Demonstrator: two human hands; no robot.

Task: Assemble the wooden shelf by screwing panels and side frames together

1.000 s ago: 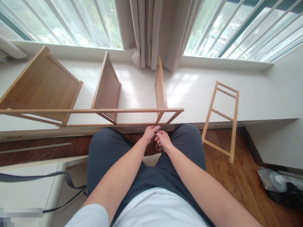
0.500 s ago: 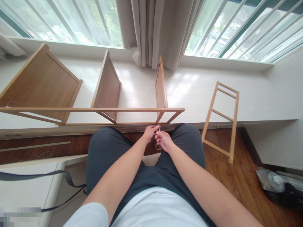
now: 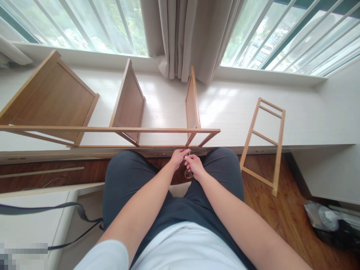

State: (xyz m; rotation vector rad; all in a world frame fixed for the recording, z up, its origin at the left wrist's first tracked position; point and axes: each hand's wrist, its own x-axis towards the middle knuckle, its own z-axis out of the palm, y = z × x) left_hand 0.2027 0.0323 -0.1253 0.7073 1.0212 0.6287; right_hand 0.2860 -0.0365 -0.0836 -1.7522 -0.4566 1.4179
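Just below the front edge of a wooden shelf unit [image 3: 165, 130], my two hands are close together between my knees. My right hand [image 3: 195, 165] is closed, pinching a thin, short metal rod [image 3: 189, 153] that points up toward the unit. At the rod's upper end are the fingertips of my left hand [image 3: 177, 157], bent and pressed together; what they hold is too small to make out. The unit lies on its side, with three panels, the nearest being the right panel [image 3: 192, 103] above my hands. The far end of the rod is hard to see.
A white window ledge [image 3: 165, 90] bears the unit. To the right, a light wooden ladder-like frame [image 3: 266, 138] leans against the ledge from the floor [image 3: 260, 195]. Plastic bags [image 3: 323, 217] lie at the lower right. A dark strap [image 3: 80, 212] hangs at the left. Curtains [image 3: 180, 41] hang behind.
The view has shifted very slightly. My hands keep almost the same pose at the metal rod, and the unit has not visibly moved.
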